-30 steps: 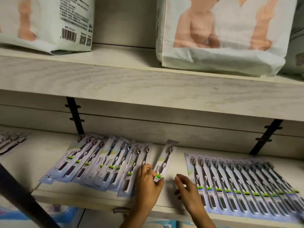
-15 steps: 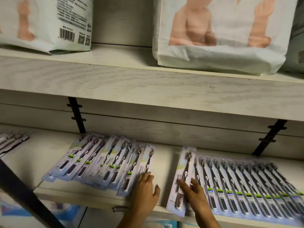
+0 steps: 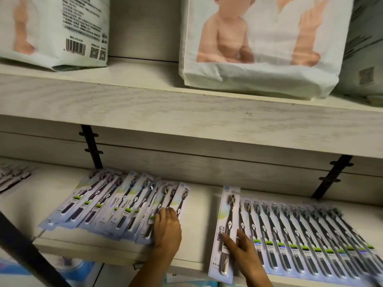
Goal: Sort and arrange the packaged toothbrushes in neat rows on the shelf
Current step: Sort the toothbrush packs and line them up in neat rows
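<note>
We note baby-print bag (image 3: pixel 259 65) and barcode-and-QR bag (image 3: pixel 62 32) above lower shelf (image 3: pixel 203 214). Neat toothbrush row (image 3: pixel 310 235) on shelf's right part. Fanned packs (image 3: pixel 116 206), "Niepoth" legible, on its left part. Single Niepoth pack (image 3: pixel 228 220) mid-shelf, overhanging front edge. Right hand (image 3: pixel 242 249) flat, fingers straight, pressing it. Left hand (image 3: pixel 167 228), fingers loosely bent, rests on fanned packs, gripping nothing.
</note>
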Demonstrator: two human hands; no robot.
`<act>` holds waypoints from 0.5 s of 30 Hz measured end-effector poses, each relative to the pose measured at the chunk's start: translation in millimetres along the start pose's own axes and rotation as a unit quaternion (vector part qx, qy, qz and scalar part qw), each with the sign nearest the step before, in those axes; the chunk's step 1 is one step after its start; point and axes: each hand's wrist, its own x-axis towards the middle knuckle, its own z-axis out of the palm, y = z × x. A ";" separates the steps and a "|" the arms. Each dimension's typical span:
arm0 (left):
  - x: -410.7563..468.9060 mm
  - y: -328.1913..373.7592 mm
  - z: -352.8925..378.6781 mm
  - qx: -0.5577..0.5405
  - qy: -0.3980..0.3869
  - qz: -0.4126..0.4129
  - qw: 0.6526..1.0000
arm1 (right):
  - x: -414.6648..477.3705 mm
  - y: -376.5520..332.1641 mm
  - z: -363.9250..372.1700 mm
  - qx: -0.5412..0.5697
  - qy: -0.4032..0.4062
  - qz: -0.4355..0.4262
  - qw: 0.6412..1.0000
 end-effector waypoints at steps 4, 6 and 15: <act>3.0 0.5 -6.4 -0.064 0.015 -0.033 0.997 | 0.2 1.2 -3.8 0.002 -0.009 0.005 1.000; 0.8 0.9 -9.5 -0.130 0.017 -0.043 0.990 | 0.8 0.7 -5.3 0.003 -0.015 0.001 1.000; -27.1 -14.9 -37.3 -0.643 -0.038 -0.168 0.746 | 1.2 -6.4 -5.2 -0.068 -0.019 -0.016 0.997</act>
